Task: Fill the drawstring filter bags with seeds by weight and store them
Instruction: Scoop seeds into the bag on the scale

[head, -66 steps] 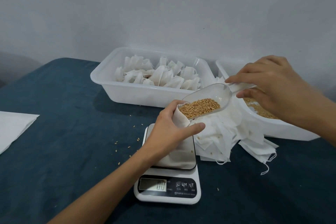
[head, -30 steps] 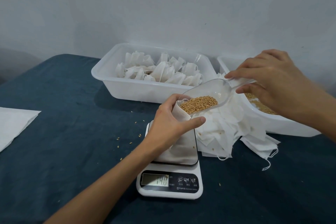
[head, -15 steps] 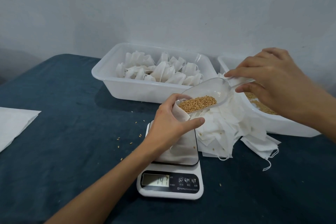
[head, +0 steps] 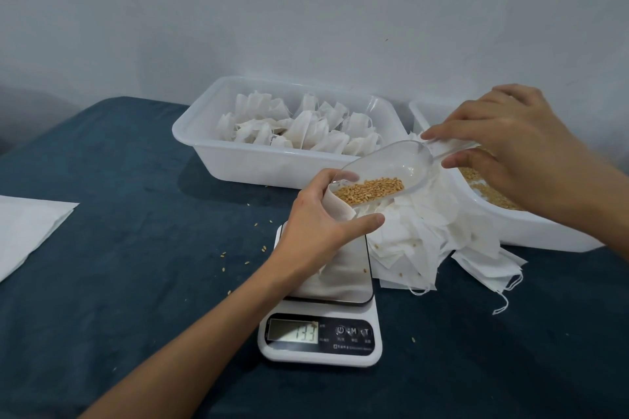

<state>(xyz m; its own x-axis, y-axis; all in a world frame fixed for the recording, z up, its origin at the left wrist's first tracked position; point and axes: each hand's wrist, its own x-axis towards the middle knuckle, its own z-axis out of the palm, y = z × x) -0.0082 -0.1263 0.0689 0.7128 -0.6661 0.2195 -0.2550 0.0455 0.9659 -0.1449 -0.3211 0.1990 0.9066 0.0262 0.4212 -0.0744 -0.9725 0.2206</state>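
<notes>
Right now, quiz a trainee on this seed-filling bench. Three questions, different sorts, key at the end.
1. True or false: the left hand holds a filter bag open on the scale.
2. What does the right hand hold? A) a spoon B) a clear scoop C) a knife
3. Fill in: the tied bags lie in a white ____.

Key: 1 true; 2 B; 3 tub.

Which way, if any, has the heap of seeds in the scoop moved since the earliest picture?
Yes: the seeds slid toward the scoop's mouth at the bag.
</notes>
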